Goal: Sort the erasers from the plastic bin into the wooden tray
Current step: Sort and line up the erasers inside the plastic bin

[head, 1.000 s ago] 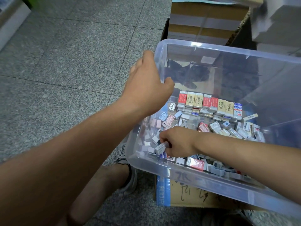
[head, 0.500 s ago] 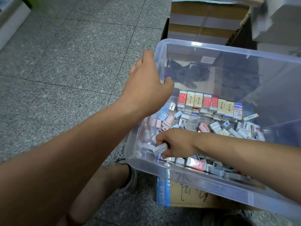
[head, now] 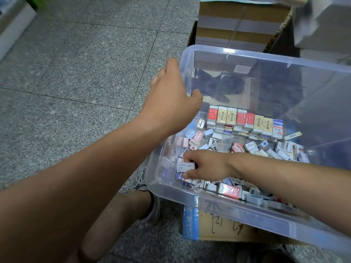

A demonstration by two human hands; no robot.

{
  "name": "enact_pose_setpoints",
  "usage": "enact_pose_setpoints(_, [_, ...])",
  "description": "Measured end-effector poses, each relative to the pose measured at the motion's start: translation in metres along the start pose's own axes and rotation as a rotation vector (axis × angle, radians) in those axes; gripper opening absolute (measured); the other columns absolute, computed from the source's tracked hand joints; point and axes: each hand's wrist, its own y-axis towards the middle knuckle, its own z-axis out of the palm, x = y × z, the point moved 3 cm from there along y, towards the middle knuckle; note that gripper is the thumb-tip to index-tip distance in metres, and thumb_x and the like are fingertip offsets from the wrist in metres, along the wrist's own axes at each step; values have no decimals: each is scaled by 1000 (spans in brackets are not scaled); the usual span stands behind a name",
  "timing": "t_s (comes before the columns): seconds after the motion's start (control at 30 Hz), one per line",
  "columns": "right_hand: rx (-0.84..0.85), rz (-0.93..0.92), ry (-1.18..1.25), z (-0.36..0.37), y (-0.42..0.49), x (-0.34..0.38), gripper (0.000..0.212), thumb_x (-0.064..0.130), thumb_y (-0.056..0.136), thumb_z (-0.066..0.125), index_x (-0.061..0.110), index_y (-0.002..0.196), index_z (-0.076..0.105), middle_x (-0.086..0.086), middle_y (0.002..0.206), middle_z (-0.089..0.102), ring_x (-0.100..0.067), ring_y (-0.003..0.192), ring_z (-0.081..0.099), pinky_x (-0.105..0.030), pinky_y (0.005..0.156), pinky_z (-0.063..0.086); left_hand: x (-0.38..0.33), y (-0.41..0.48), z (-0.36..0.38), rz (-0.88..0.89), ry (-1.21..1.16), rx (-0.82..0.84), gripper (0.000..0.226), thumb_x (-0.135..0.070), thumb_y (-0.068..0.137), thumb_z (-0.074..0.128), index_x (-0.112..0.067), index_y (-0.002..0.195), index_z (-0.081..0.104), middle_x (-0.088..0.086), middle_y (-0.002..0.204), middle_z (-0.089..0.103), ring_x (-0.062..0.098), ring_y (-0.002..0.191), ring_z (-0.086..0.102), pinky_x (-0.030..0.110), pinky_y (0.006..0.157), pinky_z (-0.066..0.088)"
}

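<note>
Far left: grey granite floor [head: 76,73], bearing nothing relevant to the task.

The left hand [head: 171,99] clamps the left rim of the plastic bin [head: 266,59], thumb hooked inside the wall and fingers wrapped over the outside. The likely purpose is to steady the bin, which sits on a cardboard box [head: 218,228] and appears tilted toward the person. That tilt would explain why the loose erasers [head: 252,147] lie mostly along the near side.

Near the left wall, inside the bin, the right hand [head: 207,165] is lowered onto the pile. Its thumb and curled fingers pinch a white eraser [head: 185,166] by its long sides, just above the others. This grip suits lifting one piece clear without dragging its neighbours.

Further right, a row of sleeved erasers [head: 245,118] stands on edge along the back — red, cream and one blue-white — on top of flat-laid ones.

The wooden tray is not in view; its direction cannot be told. Judged step: picking, with most stock unsorted.
</note>
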Motion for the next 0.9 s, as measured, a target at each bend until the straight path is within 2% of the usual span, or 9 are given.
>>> enact_pose_setpoints(0.13, [-29,-2,52,1,0,-1,34,34,96,67,19,82,40,4,77,45,-11,64,41,-28,59,36,0,0,0,-2,-4,-3,42,-32,90,60,-21,126,40,1,121,54,26,109,58,51,90,53])
enact_pose_setpoints(0.23, [-61,-7,140,0,-1,-5,28,33,97,67,22,81,47,4,79,53,-9,65,50,-26,61,44,0,0,0,-3,0,-5,41,-32,91,60,-22,125,40,1,121,54,26,109,58,51,90,53])
enact_pose_setpoints(0.33, [-16,0,120,-1,-3,-3,21,38,98,65,31,83,51,10,78,55,-4,67,52,-19,60,40,0,0,0,0,1,-4,42,-32,91,60,-21,126,40,1,121,54,26,110,57,51,91,53])
enact_pose_setpoints(0.43, [38,-7,45,-2,-3,0,19,42,97,65,31,86,55,10,75,56,-6,67,52,-20,59,39,0,1,0,2,0,-6,42,-32,91,60,-21,126,40,1,121,54,26,110,57,51,91,53])
enact_pose_setpoints(0.6, [-32,-39,108,-2,-1,0,17,40,95,69,31,83,62,12,66,54,-1,57,49,-15,55,39,0,1,0,12,11,-12,42,-32,91,60,-20,126,40,2,121,54,28,109,57,50,93,52])
enact_pose_setpoints(0.7, [-23,-37,128,-3,-2,0,16,40,96,68,25,92,66,11,67,54,-1,57,48,-16,57,40,0,1,0,12,11,-11,42,-32,91,60,-20,126,40,2,121,54,27,109,57,50,92,51])
enact_pose_setpoints(0.77, [35,-28,109,-3,-4,1,26,43,98,64,17,101,67,9,69,51,-5,60,47,-21,61,41,0,0,0,11,8,-8,43,-32,91,60,-20,127,40,1,122,54,27,111,56,50,93,52])
enact_pose_setpoints(0.9, [129,-11,96,-5,-4,6,33,44,100,59,12,104,68,8,70,49,-5,62,44,-22,61,38,0,1,-1,12,5,-8,44,-32,91,61,-20,128,40,2,123,53,27,112,56,50,94,51])
